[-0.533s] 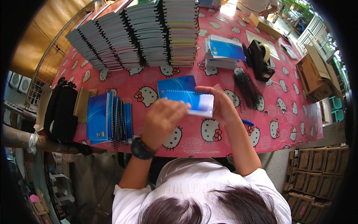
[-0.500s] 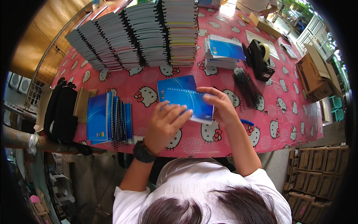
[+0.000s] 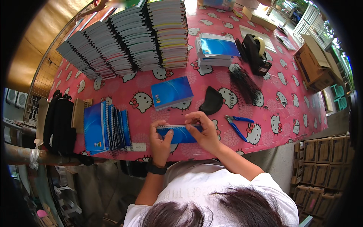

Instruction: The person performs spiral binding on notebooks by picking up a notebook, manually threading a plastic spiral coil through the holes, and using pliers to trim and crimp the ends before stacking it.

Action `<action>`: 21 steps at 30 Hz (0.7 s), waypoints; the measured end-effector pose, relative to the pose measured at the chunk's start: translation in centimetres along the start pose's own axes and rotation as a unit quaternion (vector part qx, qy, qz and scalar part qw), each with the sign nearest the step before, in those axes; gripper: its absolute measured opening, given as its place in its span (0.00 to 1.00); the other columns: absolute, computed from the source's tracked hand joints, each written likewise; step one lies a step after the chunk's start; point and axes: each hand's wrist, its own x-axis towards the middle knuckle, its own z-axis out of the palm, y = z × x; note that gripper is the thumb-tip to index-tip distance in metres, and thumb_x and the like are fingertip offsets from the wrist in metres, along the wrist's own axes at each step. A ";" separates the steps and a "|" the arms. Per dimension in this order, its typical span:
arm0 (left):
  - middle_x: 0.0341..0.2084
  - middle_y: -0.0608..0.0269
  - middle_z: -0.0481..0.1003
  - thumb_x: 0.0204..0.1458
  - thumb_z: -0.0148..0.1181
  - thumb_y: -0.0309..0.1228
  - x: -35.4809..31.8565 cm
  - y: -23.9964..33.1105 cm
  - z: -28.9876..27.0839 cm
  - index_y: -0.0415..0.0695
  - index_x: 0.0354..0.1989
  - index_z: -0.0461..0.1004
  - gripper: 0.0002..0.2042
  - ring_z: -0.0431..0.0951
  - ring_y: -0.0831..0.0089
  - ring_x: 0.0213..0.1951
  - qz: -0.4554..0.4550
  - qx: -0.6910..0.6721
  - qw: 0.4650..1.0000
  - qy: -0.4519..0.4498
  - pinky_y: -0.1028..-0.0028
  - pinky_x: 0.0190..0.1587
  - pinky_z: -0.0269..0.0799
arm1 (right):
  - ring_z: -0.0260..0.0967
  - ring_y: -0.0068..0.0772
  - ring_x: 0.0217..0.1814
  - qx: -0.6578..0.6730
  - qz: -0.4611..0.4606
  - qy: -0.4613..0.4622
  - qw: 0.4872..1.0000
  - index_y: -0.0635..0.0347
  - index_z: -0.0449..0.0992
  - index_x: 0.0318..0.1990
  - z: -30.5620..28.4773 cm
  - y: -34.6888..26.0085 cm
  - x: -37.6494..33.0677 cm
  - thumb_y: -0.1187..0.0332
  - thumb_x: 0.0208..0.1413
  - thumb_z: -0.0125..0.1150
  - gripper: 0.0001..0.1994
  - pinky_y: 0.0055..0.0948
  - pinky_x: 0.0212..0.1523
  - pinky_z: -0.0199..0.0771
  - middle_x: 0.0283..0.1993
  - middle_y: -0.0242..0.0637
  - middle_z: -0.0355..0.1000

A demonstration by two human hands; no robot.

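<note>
Close to the table's near edge, my left hand (image 3: pixel 162 140) and my right hand (image 3: pixel 205 133) grip a blue-covered notebook (image 3: pixel 179 135) by its two ends. Its long edge with a row of punched holes is uppermost, and no coil shows in it. Just beyond lies a thick blue notebook block (image 3: pixel 172 92), apart from my hands. To the right of that block is a flat, curved black object (image 3: pixel 211 100) whose kind I cannot make out. Wire cutters with blue handles (image 3: pixel 239 126) lie spread to the right of my right hand.
Spiral-bound blue notebooks (image 3: pixel 96 126) stand at left beside a black bag (image 3: pixel 60 123). Tall stacks of coil-bound books (image 3: pixel 168 38) fill the far left. Loose black coils (image 3: pixel 245 87), a tape dispenser (image 3: pixel 257 55) and a blue-topped notebook pile (image 3: pixel 217 49) sit farther right. A cardboard box (image 3: pixel 314 66) is beyond.
Both hands have drawn toward me with the punched notebook, now off the blue block and tilted up. The black object and the whole wire cutters have come into sight.
</note>
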 end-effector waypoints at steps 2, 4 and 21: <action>0.39 0.62 0.70 0.51 0.57 0.18 0.0 0.4 0.1 0.41 0.45 0.68 0.13 0.71 0.76 0.40 0.056 0.045 0.997 0.008 0.76 0.44 0.68 | 0.70 0.28 0.44 -0.024 -0.044 0.013 0.999 0.62 0.72 0.46 -0.1 -0.5 0.1 0.82 0.49 0.61 0.16 0.24 0.44 0.70 0.41 0.37 0.71; 0.38 0.62 0.70 0.51 0.57 0.18 0.4 1.4 -0.4 0.40 0.42 0.70 0.10 0.71 0.76 0.39 0.133 0.101 0.986 0.003 0.76 0.43 0.68 | 0.70 0.30 0.43 -0.047 -0.077 0.008 0.996 0.63 0.72 0.44 -0.5 -1.4 0.4 0.83 0.48 0.61 0.15 0.24 0.43 0.70 0.41 0.37 0.70; 0.40 0.68 0.77 0.42 0.61 0.20 -0.1 2.5 0.4 0.52 0.45 0.79 0.19 0.75 0.71 0.42 0.331 0.452 0.825 -0.077 0.65 0.51 0.61 | 0.73 0.32 0.34 -0.199 -0.098 0.024 0.975 0.64 0.77 0.39 -8.4 -1.5 5.4 0.75 0.48 0.66 0.09 0.28 0.39 0.72 0.33 0.39 0.75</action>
